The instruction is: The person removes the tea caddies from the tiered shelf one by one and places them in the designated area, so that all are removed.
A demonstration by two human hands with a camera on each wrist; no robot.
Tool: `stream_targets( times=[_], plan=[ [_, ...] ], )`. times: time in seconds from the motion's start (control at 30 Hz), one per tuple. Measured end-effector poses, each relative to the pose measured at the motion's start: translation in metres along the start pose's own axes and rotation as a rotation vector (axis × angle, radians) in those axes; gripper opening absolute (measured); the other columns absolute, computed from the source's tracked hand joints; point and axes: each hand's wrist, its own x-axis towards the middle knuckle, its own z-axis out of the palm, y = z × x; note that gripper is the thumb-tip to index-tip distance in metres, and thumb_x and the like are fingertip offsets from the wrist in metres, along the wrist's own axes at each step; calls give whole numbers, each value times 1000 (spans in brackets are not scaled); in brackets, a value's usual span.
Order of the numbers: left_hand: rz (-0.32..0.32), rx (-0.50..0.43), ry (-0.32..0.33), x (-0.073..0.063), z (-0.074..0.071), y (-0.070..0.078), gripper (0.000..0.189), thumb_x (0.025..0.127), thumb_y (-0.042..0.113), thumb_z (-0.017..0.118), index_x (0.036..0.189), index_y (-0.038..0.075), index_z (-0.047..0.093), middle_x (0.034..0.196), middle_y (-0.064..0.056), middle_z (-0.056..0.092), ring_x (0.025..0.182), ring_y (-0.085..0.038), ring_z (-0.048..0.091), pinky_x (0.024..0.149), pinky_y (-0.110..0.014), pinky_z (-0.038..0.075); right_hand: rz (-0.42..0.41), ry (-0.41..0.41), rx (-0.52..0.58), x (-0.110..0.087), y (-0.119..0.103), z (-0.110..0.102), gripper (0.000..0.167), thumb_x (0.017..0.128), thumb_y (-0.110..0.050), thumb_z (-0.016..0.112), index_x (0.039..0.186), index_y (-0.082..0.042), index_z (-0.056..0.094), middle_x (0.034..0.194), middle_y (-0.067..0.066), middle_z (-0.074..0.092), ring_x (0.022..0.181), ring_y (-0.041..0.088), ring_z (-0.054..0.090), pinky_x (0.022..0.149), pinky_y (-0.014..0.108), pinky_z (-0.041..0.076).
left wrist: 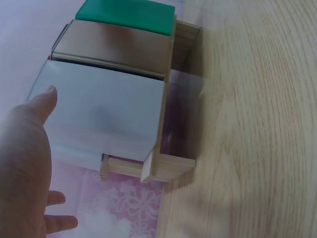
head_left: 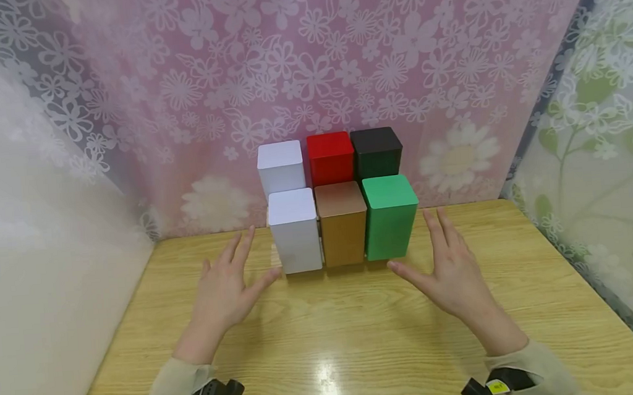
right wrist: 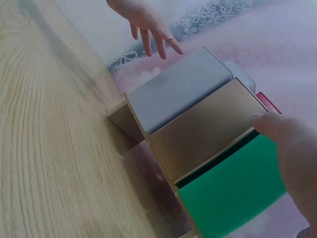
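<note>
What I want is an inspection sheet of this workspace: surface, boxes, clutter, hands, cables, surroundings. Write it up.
Surface: wood-grain table, with a bright reflection toward the near side.
Job's things: front row, front white box, brown box, green box, raised on a wooden rack; behind them, rear white box, red box, black box.
Clutter: nothing seen.
Hands: left hand beside the front white box, right hand beside the green box; both have fingers spread, contact unclear.
Cables: nothing seen.
Surroundings: pink floral curtain behind, pale floral curtain to the right.
</note>
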Motion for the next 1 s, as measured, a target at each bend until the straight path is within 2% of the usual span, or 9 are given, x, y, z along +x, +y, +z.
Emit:
stream_targets(
  times=[0.3,0.43,0.57,0.67,0.77,0.9,1.0],
  plan=[
    [-51,-55,-33,11,12,-1,94,100,77,48,172,28,12,170,-18,29,139,-54,47,117,-80,18,109,-34,84,-1,-1,9,117,91,-65,75,171,-11,10,172,26,12,149,58,24,107,82,32],
    [-85,-103,-29,16,19,-1,91,101,78,44,172,28,16,169,-19,31,138,-53,48,115,-78,27,148,-37,127,0,0,14,118,92,-66,74,171,-11,7,171,27,15,151,55,24,110,80,32],
    [-136,-180,-30,20,26,-2,89,101,78,42,171,26,23,166,-23,35,136,-54,49,105,-76,43,171,-31,172,2,1,21,120,91,-65,75,170,-8,5,171,26,17,152,51,23,113,76,32],
    [-183,-258,-41,24,31,-2,90,101,79,42,170,23,26,164,-25,38,140,-53,46,105,-75,44,192,-26,197,4,2,25,122,91,-66,75,170,-6,3,170,27,17,152,51,23,115,74,31],
    [-216,-341,-50,29,37,-4,90,101,77,45,169,21,30,163,-25,39,139,-47,48,106,-72,45,221,-20,206,7,2,28,124,90,-68,75,170,-6,2,170,28,18,151,51,27,115,73,33],
    [-216,-430,-45,30,46,-11,86,102,75,48,168,22,33,163,-21,40,134,-42,55,105,-67,49,243,-4,228,11,3,35,126,89,-69,75,170,-7,2,170,26,19,147,51,34,112,73,37],
    [-210,-486,-38,28,53,-17,83,103,72,48,167,21,35,163,-18,43,134,-44,56,107,-64,49,248,9,248,13,4,39,126,88,-69,76,170,-8,2,171,23,18,147,50,35,111,72,38]
  ],
)
